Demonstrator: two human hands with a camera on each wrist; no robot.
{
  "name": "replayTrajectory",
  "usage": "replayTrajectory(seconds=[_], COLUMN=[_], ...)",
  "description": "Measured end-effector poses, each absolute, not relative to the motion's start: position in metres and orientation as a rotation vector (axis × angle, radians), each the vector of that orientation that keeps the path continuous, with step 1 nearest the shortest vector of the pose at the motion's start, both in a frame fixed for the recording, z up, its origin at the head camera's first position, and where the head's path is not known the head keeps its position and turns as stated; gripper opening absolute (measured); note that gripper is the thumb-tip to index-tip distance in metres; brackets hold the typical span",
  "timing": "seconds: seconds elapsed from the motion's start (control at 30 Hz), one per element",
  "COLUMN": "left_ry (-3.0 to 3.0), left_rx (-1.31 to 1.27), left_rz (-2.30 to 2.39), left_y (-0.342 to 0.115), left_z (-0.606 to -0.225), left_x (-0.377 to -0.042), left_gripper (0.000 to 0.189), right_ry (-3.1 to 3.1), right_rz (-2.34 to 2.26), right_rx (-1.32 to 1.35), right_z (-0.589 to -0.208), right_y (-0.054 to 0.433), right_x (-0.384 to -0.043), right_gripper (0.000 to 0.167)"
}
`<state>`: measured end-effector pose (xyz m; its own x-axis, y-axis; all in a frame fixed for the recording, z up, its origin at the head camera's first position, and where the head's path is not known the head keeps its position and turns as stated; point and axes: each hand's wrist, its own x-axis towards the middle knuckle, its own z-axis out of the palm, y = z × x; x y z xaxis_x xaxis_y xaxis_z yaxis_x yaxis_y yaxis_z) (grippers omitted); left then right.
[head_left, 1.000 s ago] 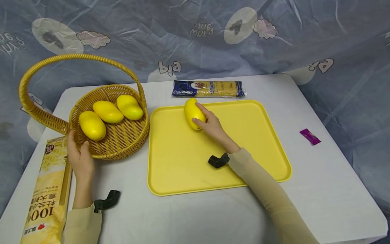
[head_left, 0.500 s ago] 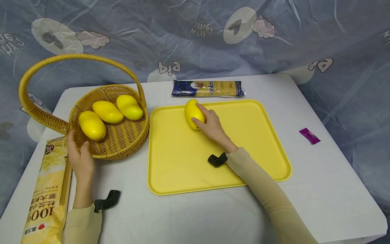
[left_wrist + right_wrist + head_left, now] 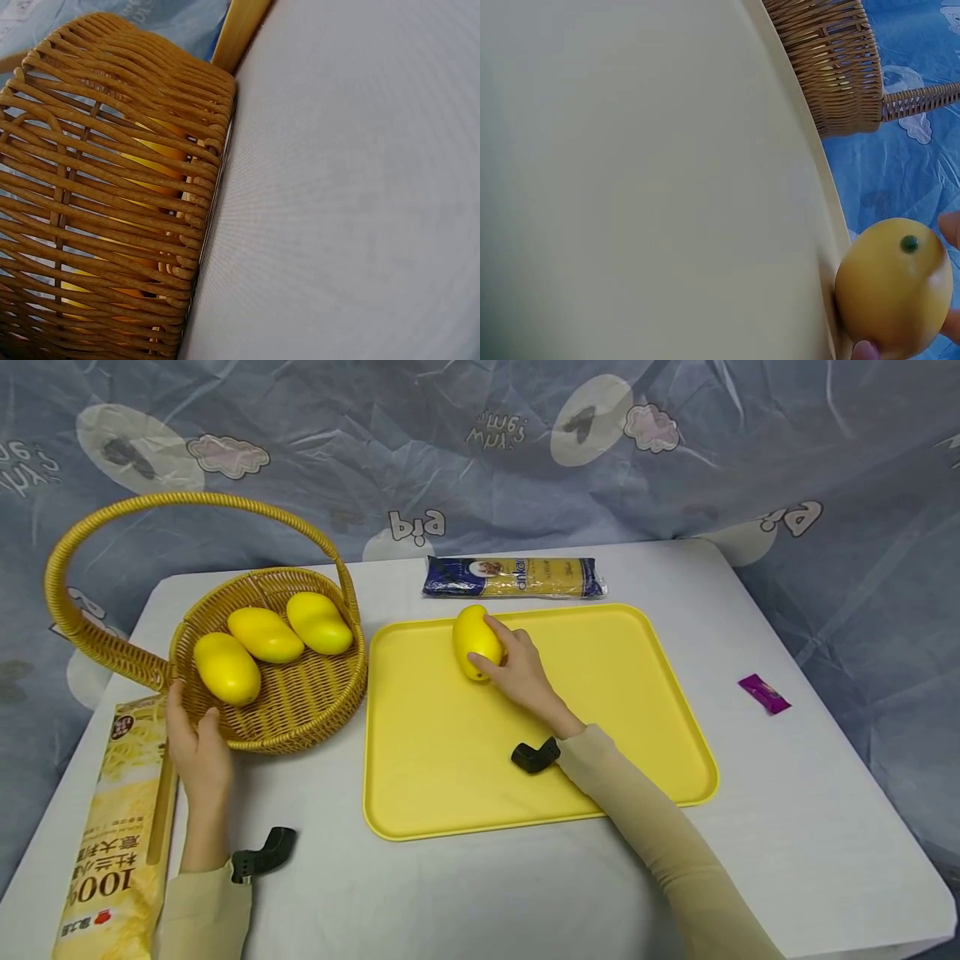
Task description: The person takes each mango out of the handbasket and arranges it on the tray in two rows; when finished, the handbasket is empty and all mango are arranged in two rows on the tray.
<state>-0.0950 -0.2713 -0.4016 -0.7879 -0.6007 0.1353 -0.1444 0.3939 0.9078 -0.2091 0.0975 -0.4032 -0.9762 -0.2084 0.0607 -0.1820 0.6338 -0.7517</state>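
Observation:
My right hand (image 3: 521,672) grips a yellow mango (image 3: 472,639) at the back of the yellow tray (image 3: 442,768). In the right wrist view, the green-tipped end of this mango (image 3: 889,289) shows with fingertips around it, close to the tray's edge. On the left stands a woven basket (image 3: 300,739) with a tall hoop handle and three yellow mangoes (image 3: 266,635) inside. My left hand (image 3: 198,756) holds its near left rim, the thumb over the rim and the fingers along the outside. The left wrist view shows the basket wall (image 3: 112,202) close up, without the hand.
A blue and gold pasta packet (image 3: 513,578) lies behind the tray. Left of the basket is a long yellow noodle bag (image 3: 112,835), partly behind my left arm. A small purple wrapped sweet (image 3: 763,694) sits on the white table (image 3: 795,827) at right.
My right hand and the mango in it have shifted very slightly toward the left. The left hand and basket stay where they were.

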Motion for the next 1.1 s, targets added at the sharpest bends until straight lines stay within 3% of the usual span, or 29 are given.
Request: replayTrajectory(seconds=[1.1], left_ry=[-2.206], left_rx=[0.637], left_rz=[-1.376], left_y=[-0.2718], left_z=[-0.4026], left_x=[-0.0956], left_gripper=[0.054], right_ry=[2.799], right_rz=[-1.322], right_rx=[-0.345], right_z=[-0.4041], right_y=[0.1049], right_x=[-0.2096], right_gripper=[0.064])
